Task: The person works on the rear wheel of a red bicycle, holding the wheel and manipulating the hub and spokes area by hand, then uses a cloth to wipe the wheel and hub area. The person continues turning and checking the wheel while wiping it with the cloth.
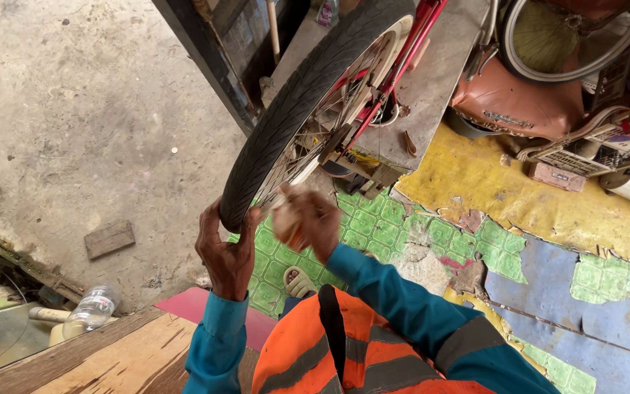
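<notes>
Blurring right hand (304, 219), its small object indistinct

Tyre (286, 117) was black with fine ribbed tread, bike frame (402, 58) red. Sleeves (395, 292) were teal, vest (344, 350) orange with grey stripes. Floor covering (380, 226) was green square-tile pattern, peeling beside yellow (490, 175) and blue (548, 277) patches. Concrete (74, 109) was grey, seat (512, 102) reddish-brown.
</notes>
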